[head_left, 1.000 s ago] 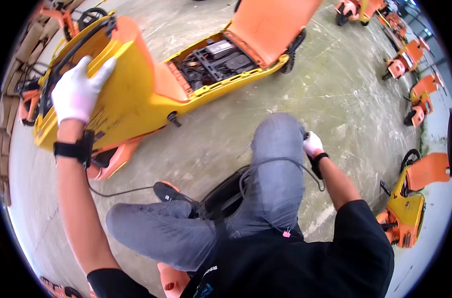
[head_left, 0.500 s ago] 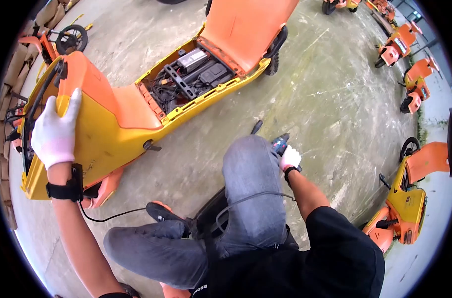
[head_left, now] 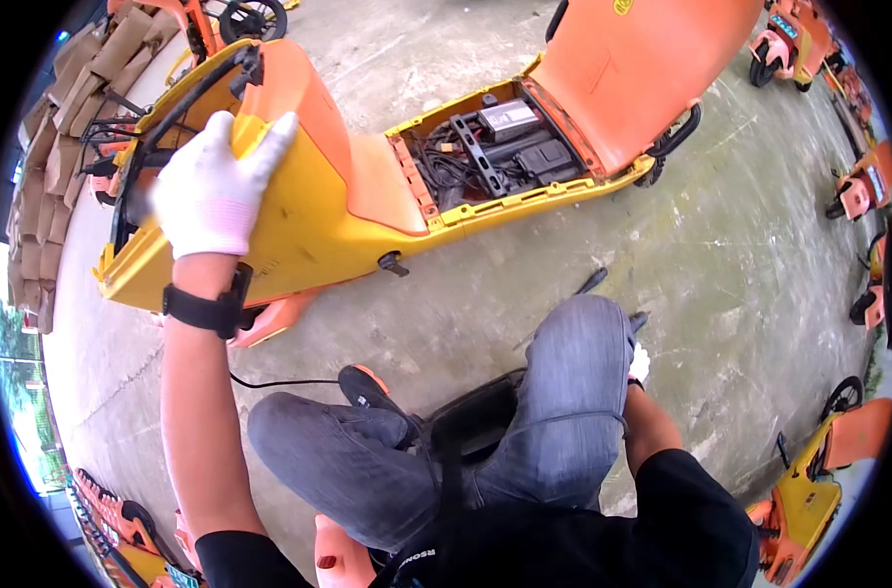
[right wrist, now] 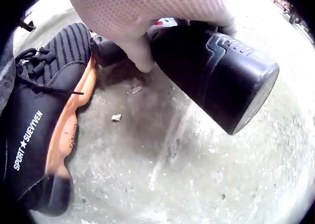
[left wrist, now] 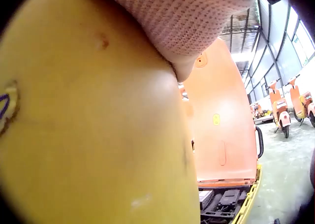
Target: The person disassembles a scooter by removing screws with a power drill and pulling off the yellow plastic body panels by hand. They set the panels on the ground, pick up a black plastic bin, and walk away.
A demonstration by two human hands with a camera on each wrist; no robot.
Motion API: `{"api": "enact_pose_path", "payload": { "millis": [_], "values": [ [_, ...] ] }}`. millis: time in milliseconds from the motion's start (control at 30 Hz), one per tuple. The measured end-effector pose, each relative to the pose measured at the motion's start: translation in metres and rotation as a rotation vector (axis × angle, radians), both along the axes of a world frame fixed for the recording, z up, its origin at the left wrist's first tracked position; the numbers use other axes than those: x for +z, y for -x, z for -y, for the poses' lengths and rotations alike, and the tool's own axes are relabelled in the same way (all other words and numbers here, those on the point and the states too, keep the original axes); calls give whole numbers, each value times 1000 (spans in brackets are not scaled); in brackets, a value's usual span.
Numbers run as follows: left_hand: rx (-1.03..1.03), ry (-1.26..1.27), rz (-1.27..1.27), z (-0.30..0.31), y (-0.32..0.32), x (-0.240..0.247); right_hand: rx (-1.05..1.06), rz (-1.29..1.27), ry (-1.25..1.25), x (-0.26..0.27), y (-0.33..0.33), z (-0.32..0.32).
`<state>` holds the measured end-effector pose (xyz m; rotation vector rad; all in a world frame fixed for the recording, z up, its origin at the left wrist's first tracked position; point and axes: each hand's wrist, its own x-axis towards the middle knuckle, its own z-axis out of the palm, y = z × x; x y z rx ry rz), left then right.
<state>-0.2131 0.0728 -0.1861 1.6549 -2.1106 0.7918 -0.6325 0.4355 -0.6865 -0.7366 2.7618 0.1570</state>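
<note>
My gloved left hand (head_left: 216,181) grips the upper edge of the yellow front panel (head_left: 314,220) of a scooter, with one finger stretched along it. In the left wrist view the glove (left wrist: 187,17) lies against this panel (left wrist: 98,115). Down beside the knee, my gloved right hand (head_left: 640,365) holds a cordless drill (head_left: 639,321), partly hidden behind the leg. The right wrist view shows its black handle and battery base (right wrist: 221,81) low over the floor. Wiring and boxed electrical parts (head_left: 510,147) lie exposed in the scooter's open seat compartment, under the raised orange seat panel (head_left: 642,78).
A dark-handled tool (head_left: 591,280) lies on the concrete floor past the knee. A black shoe (right wrist: 42,115) stands close to the drill. More scooters (head_left: 809,500) line the right side, and brown packages (head_left: 59,186) are stacked at the left.
The left hand keeps its grip on the panel as the view shifts. Half a second ago the drill showed more fully beside the knee; now the leg covers more of it and the right hand.
</note>
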Motion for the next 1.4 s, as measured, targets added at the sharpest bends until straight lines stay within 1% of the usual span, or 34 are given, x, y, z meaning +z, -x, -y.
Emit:
{"api": "enact_pose_path", "payload": {
  "millis": [100,167,233,300,333,367,400,433,500,533,567,600,633,667,700,733,767,833,867,900,933,1000,1033,1100,1167,1200,1233,1300,1333,1400],
  "values": [
    [-52,16,-23,0,-2,-4,-18,26,-9,9,-5,4],
    [-63,36,-10,-1,-3,-5,-53,102,-50,8,-5,1],
    [-35,22,2,-3,-1,-2,-1,85,-72,2,1,-5],
    [-21,26,10,-4,-1,-2,-102,204,-36,-19,18,-10],
    [-19,14,13,-3,-1,-1,-37,183,-98,-33,27,-14],
    [-19,1,13,-4,-1,0,26,172,-76,-55,41,-24],
    [-1,-6,12,-4,-2,-1,43,136,-1,-83,55,-33],
    [-28,13,13,-3,-3,-2,59,102,76,-107,68,-39],
    [-44,25,12,-3,-7,-5,102,15,-4,-129,90,-23],
    [-92,74,31,-2,-9,-6,148,48,84,-93,81,-7],
    [-142,122,49,-2,-11,-8,163,111,246,-56,67,12],
    [-164,146,51,-5,-12,-7,65,305,478,-120,106,7],
    [-184,113,9,-13,-11,-2,-363,832,883,-97,92,25],
    [-328,172,4,-10,-19,-3,-422,887,908,-71,75,39],
    [-475,231,-11,-3,-33,-5,-386,838,874,-58,61,51],
    [-404,212,30,-7,-44,-2,-333,777,819,-39,47,62],
    [-329,196,75,-15,-56,2,-284,716,767,-32,41,70],
    [-276,201,52,-16,-79,0,-188,623,658,-22,23,93],
    [-284,232,20,-14,-87,-3,-148,582,609,-21,18,103],
    [-292,192,-57,-12,-93,-6,-103,530,558,-21,12,112],
    [-284,189,-78,-11,-96,-9,-61,480,507,-22,8,122],
    [-219,182,-131,-10,-93,-15,11,377,402,-27,2,131],
    [-223,343,-160,-10,-83,-21,37,327,357,-30,2,132],
    [-293,392,-340,-12,-66,-26,69,228,286,-39,-3,149],
    [-279,395,-343,-14,-61,-24,85,155,227,-48,-4,160],
    [-347,437,-345,-20,-53,-23,81,125,204,-53,-3,165],
    [-360,586,-248,-19,-46,-26,82,100,186,-56,-3,167],
    [-283,422,-258,-17,-59,-19,76,56,154,-64,-1,176],
    [-276,410,-235,-17,-59,-17,74,42,144,-66,-1,179],
    [-304,379,-272,-14,-63,-17,73,19,139,-71,3,186]
  ]
}}
